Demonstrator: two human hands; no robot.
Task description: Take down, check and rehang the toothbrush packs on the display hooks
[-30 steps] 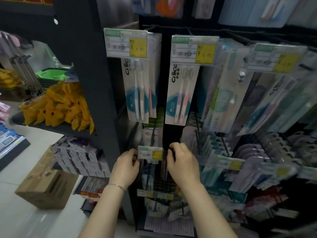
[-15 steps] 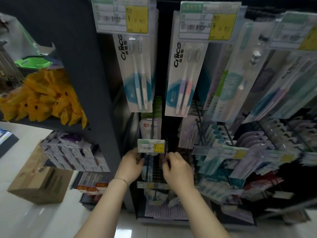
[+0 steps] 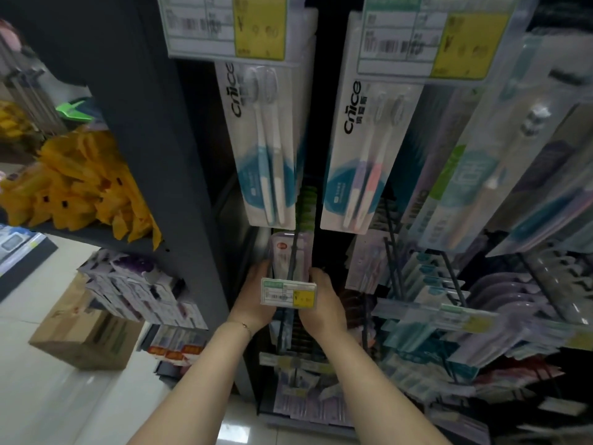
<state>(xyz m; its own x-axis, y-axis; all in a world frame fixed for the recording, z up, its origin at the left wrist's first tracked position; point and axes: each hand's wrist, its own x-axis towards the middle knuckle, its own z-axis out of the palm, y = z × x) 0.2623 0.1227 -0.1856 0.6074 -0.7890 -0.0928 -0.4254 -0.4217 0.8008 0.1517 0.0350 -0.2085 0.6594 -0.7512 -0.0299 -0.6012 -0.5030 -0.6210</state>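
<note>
left hand (image 3: pixel 253 303) | right hand (image 3: pixel 324 306) | both moved up, flanking lilac pack (image 3: pixel 282 252)

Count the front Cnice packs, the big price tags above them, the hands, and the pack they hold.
Cnice packs: 2
Big price tags: 2
Hands, left and right: 2
Held pack: 1
Total: 7

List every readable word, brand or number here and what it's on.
"Cnice": left white toothbrush pack.
"Cnice": right white toothbrush pack.
"¥": left upper tag, right upper tag, small lower tag; figures blurred.
Lilac pack gripped by left hand and right hand: unreadable.
</note>
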